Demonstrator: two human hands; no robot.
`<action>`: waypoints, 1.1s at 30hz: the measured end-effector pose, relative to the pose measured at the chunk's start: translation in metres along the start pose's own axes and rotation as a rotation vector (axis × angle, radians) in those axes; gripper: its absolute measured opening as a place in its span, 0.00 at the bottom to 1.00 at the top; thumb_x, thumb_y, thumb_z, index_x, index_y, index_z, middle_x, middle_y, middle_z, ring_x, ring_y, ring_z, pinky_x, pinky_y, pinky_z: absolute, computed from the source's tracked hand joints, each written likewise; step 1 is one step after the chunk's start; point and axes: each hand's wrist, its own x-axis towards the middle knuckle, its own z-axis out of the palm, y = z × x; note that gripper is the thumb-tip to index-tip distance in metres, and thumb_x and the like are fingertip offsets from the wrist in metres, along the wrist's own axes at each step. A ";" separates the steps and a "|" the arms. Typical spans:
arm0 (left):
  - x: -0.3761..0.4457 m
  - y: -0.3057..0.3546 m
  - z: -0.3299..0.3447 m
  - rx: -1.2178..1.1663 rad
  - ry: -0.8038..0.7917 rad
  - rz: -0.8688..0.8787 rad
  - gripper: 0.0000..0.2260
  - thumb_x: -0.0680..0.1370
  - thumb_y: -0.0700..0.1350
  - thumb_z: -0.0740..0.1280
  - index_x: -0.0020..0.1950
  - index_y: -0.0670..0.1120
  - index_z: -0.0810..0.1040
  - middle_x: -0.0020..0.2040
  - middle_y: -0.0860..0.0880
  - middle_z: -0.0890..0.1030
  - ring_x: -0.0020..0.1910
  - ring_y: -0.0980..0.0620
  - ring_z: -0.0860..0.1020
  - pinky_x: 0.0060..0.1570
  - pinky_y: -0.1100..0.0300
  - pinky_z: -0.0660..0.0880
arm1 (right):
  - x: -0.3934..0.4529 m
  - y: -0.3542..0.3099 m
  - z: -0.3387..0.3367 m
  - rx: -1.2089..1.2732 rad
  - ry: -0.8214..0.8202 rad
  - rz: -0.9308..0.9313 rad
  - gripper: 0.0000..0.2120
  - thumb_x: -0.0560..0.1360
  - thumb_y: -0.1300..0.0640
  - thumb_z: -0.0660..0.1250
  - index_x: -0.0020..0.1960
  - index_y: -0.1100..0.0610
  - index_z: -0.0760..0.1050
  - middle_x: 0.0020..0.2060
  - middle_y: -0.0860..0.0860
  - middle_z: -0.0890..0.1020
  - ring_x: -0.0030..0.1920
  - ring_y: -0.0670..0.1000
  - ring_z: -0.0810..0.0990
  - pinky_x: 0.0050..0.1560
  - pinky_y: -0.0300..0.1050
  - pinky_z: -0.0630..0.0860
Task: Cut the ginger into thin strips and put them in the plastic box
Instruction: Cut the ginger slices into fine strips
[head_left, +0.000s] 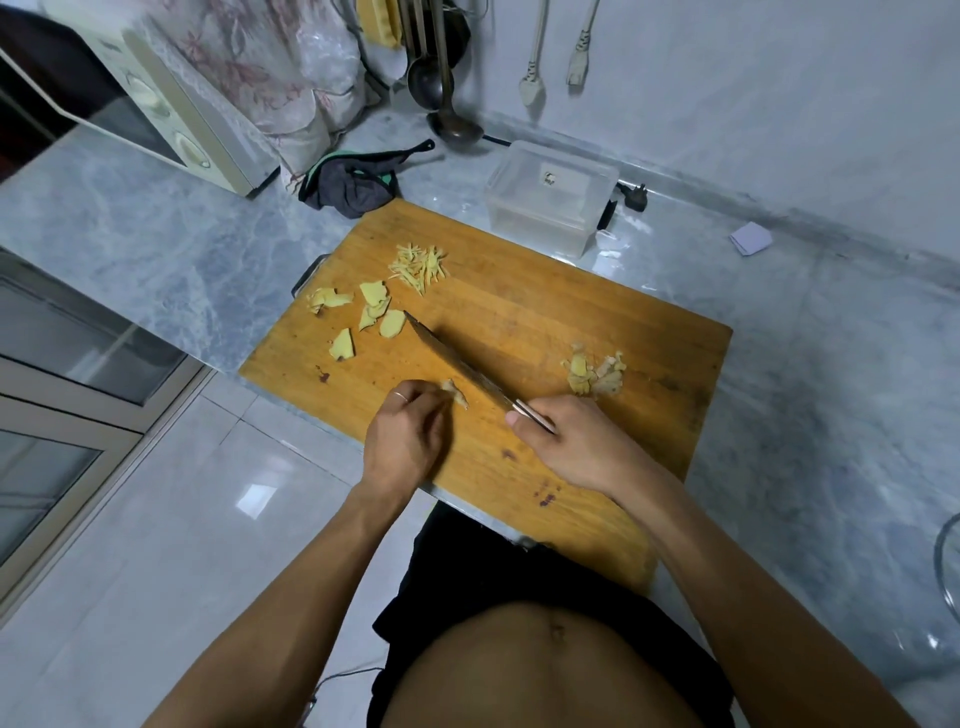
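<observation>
On the wooden cutting board (545, 322), my left hand (408, 431) pinches a small ginger piece (457, 392) against the wood. My right hand (571, 441) grips the handle of a knife (457, 364), whose blade lies just right of that piece and points to the far left. Several flat ginger slices (371, 312) lie at the board's left. A pile of thin ginger strips (421, 265) sits at its far side. Ginger peel scraps (595, 371) lie to the right. The clear plastic box (545, 200) stands closed behind the board.
A microwave (171, 119) stands at the back left with a dark cloth (353, 182) beside it. Ladles (447, 104) hang on the wall behind the box. A plug (636, 197) and folded paper (750, 239) lie on the marble counter (831, 364).
</observation>
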 end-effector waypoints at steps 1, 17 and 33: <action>0.001 -0.003 -0.001 0.040 -0.014 0.106 0.09 0.76 0.37 0.70 0.55 0.42 0.84 0.54 0.44 0.81 0.51 0.45 0.80 0.44 0.59 0.76 | -0.001 -0.001 0.001 0.010 -0.009 0.010 0.20 0.83 0.45 0.60 0.34 0.50 0.66 0.23 0.42 0.71 0.25 0.40 0.70 0.28 0.34 0.61; 0.002 -0.016 0.010 0.106 -0.093 0.286 0.12 0.78 0.39 0.66 0.60 0.42 0.81 0.61 0.45 0.79 0.47 0.44 0.81 0.36 0.57 0.77 | -0.003 -0.003 0.014 -0.041 -0.009 0.018 0.23 0.84 0.42 0.54 0.36 0.55 0.64 0.28 0.50 0.68 0.24 0.45 0.69 0.25 0.37 0.65; -0.002 -0.013 0.017 0.047 -0.041 0.223 0.13 0.76 0.41 0.60 0.56 0.44 0.82 0.55 0.47 0.80 0.43 0.47 0.75 0.32 0.61 0.68 | -0.012 -0.023 0.025 -0.155 -0.010 0.095 0.22 0.84 0.40 0.51 0.42 0.55 0.69 0.38 0.55 0.76 0.42 0.58 0.77 0.40 0.56 0.76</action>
